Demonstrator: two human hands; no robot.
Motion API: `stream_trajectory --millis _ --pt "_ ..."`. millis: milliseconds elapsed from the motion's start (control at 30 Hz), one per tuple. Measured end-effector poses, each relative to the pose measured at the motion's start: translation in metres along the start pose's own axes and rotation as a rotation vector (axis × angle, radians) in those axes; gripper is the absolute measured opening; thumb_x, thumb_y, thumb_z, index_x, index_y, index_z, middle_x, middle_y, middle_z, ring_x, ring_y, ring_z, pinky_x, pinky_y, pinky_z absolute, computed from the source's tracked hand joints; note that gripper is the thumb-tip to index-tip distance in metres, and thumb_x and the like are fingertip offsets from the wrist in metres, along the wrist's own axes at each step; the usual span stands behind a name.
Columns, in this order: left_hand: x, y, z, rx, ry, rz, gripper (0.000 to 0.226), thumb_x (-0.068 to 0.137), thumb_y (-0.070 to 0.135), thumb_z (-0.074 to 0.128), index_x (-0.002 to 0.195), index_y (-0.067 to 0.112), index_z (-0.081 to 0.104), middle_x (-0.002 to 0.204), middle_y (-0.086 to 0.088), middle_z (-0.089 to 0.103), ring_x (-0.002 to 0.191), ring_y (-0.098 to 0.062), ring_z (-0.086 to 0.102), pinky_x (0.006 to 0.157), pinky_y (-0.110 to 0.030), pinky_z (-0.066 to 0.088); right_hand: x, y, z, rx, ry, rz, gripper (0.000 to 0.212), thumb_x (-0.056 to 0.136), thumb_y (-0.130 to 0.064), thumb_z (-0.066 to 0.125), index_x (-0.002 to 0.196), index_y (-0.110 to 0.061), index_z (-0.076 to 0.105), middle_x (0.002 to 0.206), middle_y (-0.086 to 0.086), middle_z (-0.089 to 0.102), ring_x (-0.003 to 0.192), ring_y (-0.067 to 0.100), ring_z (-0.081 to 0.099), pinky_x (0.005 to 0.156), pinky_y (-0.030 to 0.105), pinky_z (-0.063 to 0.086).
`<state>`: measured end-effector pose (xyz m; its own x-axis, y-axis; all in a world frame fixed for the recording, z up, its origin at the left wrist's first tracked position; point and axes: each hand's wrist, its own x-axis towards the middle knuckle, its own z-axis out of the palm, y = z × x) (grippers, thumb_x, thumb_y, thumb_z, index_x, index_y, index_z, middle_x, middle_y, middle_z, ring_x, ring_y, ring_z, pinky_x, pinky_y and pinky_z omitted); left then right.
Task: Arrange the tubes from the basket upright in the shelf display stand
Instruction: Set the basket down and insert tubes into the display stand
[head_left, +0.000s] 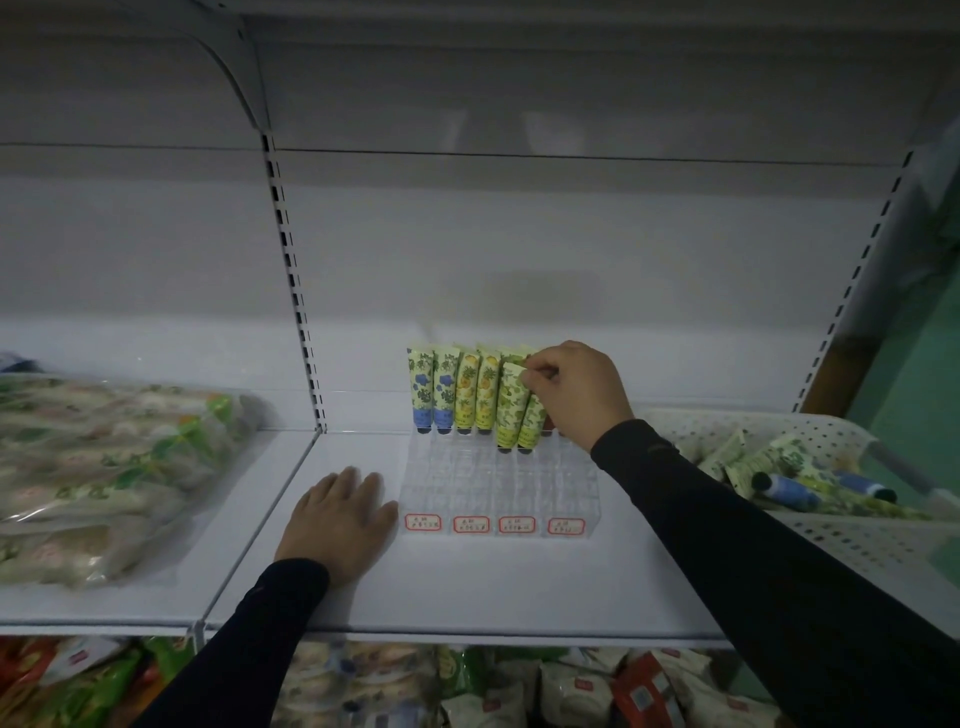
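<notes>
A white metal shelf runs across the scene, split by a seam left of centre where a slotted upright meets it. On the right-hand section, a clear plastic display stand sits near the middle, four red-bordered labels along its near edge. The left hand rests flat on the shelf just left of the stand. At the far right a white perforated basket seems to rest on the shelf edge, though its base is hard to make out. On the left-hand section lies a large clear bag of packaged goods.
</notes>
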<state>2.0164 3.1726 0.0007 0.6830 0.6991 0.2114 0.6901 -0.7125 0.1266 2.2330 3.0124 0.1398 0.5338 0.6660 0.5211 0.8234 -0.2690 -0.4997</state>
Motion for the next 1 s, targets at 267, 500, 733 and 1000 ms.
stream_trajectory --millis 267,500,733,1000 --pt "-0.0002 -0.0003 0.0003 -0.012 0.003 -0.002 0.074 0.075 0.063 0.009 0.123 0.022 0.047 0.126 -0.004 0.050 0.119 -0.024 0.045 0.101 -0.037 0.036 0.0031 -0.0070 -0.0031 -0.010 -0.060 -0.035 0.019 0.095 -0.015 0.057 0.098 -0.010 0.074 0.103 0.002 0.069 0.090 0.012 0.058 0.077 0.020 0.037" --pt "-0.0014 0.0019 -0.0025 0.019 0.005 -0.012 0.081 0.071 0.063 0.004 0.125 0.021 0.048 0.129 -0.005 0.050 0.122 -0.025 0.045 0.103 -0.036 0.034 0.0078 -0.0083 0.0000 -0.011 -0.052 -0.053 0.021 0.096 -0.015 0.055 0.097 -0.010 0.076 0.100 0.001 0.072 0.086 0.009 0.056 0.074 0.019 0.036" --pt "-0.0024 0.0017 -0.0027 0.029 0.007 -0.008 0.080 0.072 0.063 0.004 0.125 0.021 0.047 0.129 -0.005 0.049 0.122 -0.025 0.046 0.103 -0.036 0.035 0.0061 -0.0080 0.0010 -0.010 -0.055 -0.058 0.022 0.096 -0.017 0.055 0.100 -0.012 0.076 0.105 0.000 0.072 0.085 0.005 0.053 0.074 0.016 0.034" --pt "-0.0016 0.0004 -0.0014 0.070 0.007 0.021 0.084 0.072 0.061 0.001 0.127 0.018 0.048 0.129 -0.008 0.049 0.119 -0.026 0.047 0.102 -0.036 0.036 0.0039 -0.0086 -0.0026 -0.006 -0.068 -0.068 0.022 0.096 -0.018 0.057 0.103 -0.008 0.076 0.105 0.005 0.071 0.097 0.016 0.061 0.077 0.018 0.037"
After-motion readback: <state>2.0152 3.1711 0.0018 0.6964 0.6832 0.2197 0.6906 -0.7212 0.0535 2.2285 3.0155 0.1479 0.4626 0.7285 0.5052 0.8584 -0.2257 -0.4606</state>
